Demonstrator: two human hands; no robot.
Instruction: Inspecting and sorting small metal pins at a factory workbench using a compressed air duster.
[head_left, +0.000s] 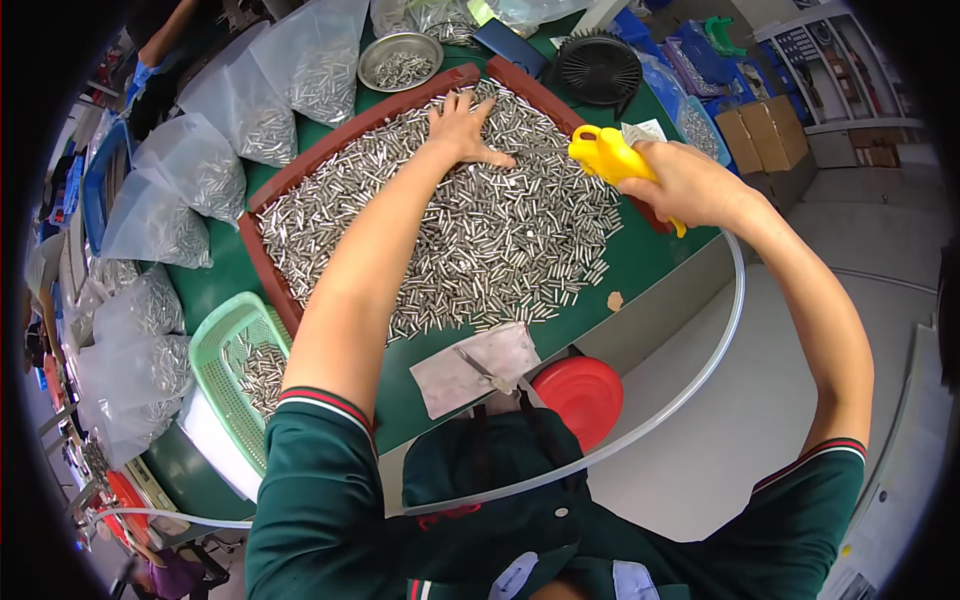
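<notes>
A wide heap of small shiny metal pins covers much of the green table, bordered on its left and far sides by reddish-brown strips. My left hand lies on the far part of the heap, fingers spread; whether a pin is under them is hidden. My right hand grips a yellow air blow gun at the heap's right edge. Its thin nozzle points left toward my left hand. From the gun, a clear hose loops down to the right and across my lap.
Plastic bags of pins line the left side. A green basket stands near left. Beyond the heap are a metal bowl and a black fan. Tweezers rest on a cloth by a red stool.
</notes>
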